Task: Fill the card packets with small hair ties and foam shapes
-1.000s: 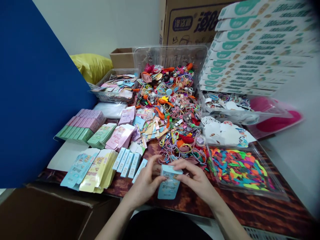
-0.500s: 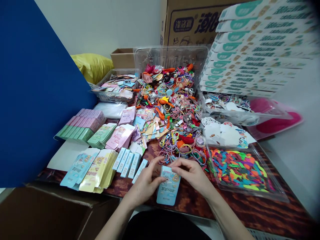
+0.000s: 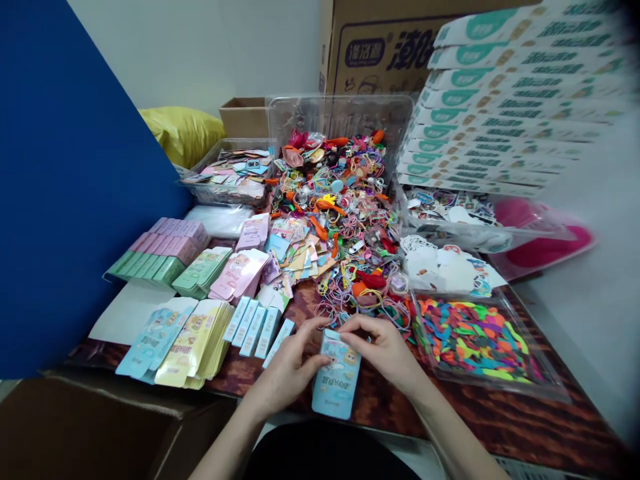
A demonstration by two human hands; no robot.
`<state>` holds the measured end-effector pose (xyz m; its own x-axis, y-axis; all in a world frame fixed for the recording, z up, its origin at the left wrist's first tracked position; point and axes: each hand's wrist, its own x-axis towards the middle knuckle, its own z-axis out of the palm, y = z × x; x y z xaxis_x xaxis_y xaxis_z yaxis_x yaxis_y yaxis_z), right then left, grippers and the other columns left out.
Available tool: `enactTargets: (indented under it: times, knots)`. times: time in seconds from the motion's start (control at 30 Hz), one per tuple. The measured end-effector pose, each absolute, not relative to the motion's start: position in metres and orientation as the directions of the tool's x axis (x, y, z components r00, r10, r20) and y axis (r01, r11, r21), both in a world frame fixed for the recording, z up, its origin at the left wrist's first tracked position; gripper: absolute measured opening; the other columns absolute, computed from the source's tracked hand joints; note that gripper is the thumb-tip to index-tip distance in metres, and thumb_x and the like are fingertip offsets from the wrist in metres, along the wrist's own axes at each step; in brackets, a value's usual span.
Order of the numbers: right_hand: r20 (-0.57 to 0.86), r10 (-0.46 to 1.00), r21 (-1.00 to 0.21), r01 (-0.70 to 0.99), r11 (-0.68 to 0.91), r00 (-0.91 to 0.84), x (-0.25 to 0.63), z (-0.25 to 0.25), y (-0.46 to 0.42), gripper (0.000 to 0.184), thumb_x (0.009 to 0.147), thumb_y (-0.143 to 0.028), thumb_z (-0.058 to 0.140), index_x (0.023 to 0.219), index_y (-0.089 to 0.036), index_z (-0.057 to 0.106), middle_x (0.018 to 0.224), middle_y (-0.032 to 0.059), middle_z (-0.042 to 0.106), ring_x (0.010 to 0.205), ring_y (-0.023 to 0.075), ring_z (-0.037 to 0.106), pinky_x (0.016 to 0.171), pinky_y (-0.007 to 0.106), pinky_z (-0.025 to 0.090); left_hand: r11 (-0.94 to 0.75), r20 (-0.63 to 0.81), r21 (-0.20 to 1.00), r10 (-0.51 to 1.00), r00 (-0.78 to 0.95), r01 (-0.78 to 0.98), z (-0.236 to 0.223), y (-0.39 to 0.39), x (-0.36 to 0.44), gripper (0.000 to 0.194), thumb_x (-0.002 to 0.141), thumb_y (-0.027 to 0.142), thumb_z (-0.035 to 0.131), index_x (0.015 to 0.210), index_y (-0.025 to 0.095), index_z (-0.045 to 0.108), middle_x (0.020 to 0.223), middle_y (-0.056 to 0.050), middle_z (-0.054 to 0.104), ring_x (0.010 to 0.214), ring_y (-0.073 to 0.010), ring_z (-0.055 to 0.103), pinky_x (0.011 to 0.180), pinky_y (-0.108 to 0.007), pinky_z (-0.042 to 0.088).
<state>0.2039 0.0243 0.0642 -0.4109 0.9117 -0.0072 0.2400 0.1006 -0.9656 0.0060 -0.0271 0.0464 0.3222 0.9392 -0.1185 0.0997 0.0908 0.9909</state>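
Both hands hold one small light-blue paper box [image 3: 336, 380] with a cartoon print, just above the near edge of the dark wooden table [image 3: 480, 417]. My left hand [image 3: 289, 365] grips its left side, fingers curled round it. My right hand [image 3: 383, 348] pinches the top flap at the box's upper end. A row of several similar blue boxes [image 3: 256, 328] lies just left of my hands. Beyond my fingers spreads a big heap of coloured rubber bands and small toys [image 3: 345, 227].
Flat blue and yellow box blanks [image 3: 175, 341], green [image 3: 203, 270] and pink stacks [image 3: 239, 273] lie at left. A clear tray of coloured foam pieces [image 3: 470, 337] sits at right, stickers [image 3: 453, 267] behind it. Stacked teal-print cartons [image 3: 505, 100] rise at back right; a blue board [image 3: 65, 180] stands left.
The blue box has tilted from standing with its top open toward lying flatter, front face up. My right fingers have come onto its top flap. Both hands stayed in place.
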Motion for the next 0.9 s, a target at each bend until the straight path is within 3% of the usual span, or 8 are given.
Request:
enactTargets:
  times: [0.13, 0.3, 0.43, 0.6, 0.77, 0.9]
  knots:
    - [-0.037, 0.894, -0.966, 0.245, 0.082, -0.446, 0.208, 0.061, 0.027, 0.021, 0.086, -0.036, 0.067, 0.075, -0.019, 0.073, 0.075, 0.0028, 0.071, 0.070, 0.0187, 0.063, 0.066, 0.028, 0.048, 0.125, -0.135, 0.991, 0.931, 0.340, 0.052, 0.045, -0.028, 0.006, 0.054, 0.088, 0.019, 0.061, 0.138, 0.027, 0.043, 0.103, -0.005, 0.067, 0.095, -0.0205, 0.065, 0.081, -0.030, 0.051]
    - [0.012, 0.838, -0.955, 0.243, 0.172, -0.546, 0.214, 0.065, 0.027, 0.021, 0.090, -0.033, 0.063, 0.079, -0.021, 0.075, 0.085, 0.0053, 0.073, 0.080, 0.0210, 0.066, 0.076, 0.032, 0.050, 0.122, -0.131, 0.991, 0.933, 0.335, 0.047, 0.042, -0.027, 0.006, 0.055, 0.088, 0.017, 0.060, 0.139, 0.027, 0.042, 0.100, -0.004, 0.064, 0.089, -0.0185, 0.063, 0.078, -0.028, 0.050]
    - [0.027, 0.805, -0.943, 0.253, 0.217, -0.593, 0.218, 0.069, 0.021, 0.019, 0.093, -0.032, 0.061, 0.096, -0.024, 0.078, 0.095, 0.0061, 0.074, 0.090, 0.0228, 0.068, 0.082, 0.034, 0.051, 0.149, -0.143, 0.989, 0.934, 0.328, 0.008, 0.039, -0.028, 0.005, 0.053, 0.088, 0.020, 0.061, 0.137, 0.026, 0.044, 0.098, -0.003, 0.064, 0.087, -0.0182, 0.063, 0.075, -0.027, 0.049]
    - [0.045, 0.872, -0.954, 0.238, 0.183, -0.488, 0.219, 0.062, 0.015, 0.026, 0.090, -0.033, 0.066, 0.114, -0.031, 0.075, 0.104, 0.0050, 0.074, 0.096, 0.0233, 0.067, 0.085, 0.034, 0.053, 0.113, -0.099, 0.993, 0.953, 0.287, -0.032, 0.038, -0.026, 0.006, 0.048, 0.091, 0.024, 0.061, 0.136, 0.027, 0.046, 0.109, -0.006, 0.066, 0.096, -0.0198, 0.064, 0.082, -0.029, 0.051]
    - [0.044, 0.880, -0.967, 0.202, 0.157, -0.472, 0.217, 0.059, 0.017, 0.025, 0.091, -0.034, 0.063, 0.113, -0.031, 0.076, 0.104, 0.0047, 0.073, 0.097, 0.0226, 0.066, 0.088, 0.035, 0.052, 0.038, -0.062, 0.995, 0.961, 0.270, 0.094, 0.043, -0.020, 0.005, 0.035, 0.092, 0.028, 0.060, 0.128, 0.025, 0.058, 0.122, -0.008, 0.066, 0.102, -0.0212, 0.064, 0.090, -0.031, 0.049]
    - [-0.036, 0.887, -0.988, 0.152, 0.039, -0.461, 0.216, 0.050, 0.018, 0.022, 0.086, -0.038, 0.068, 0.101, -0.026, 0.080, 0.092, 0.0058, 0.071, 0.087, 0.0215, 0.065, 0.079, 0.033, 0.053, 0.058, -0.087, 0.992, 0.959, 0.270, 0.113, 0.039, -0.019, 0.003, 0.029, 0.090, 0.028, 0.063, 0.119, 0.022, 0.064, 0.115, -0.007, 0.069, 0.100, -0.0221, 0.065, 0.090, -0.031, 0.049]
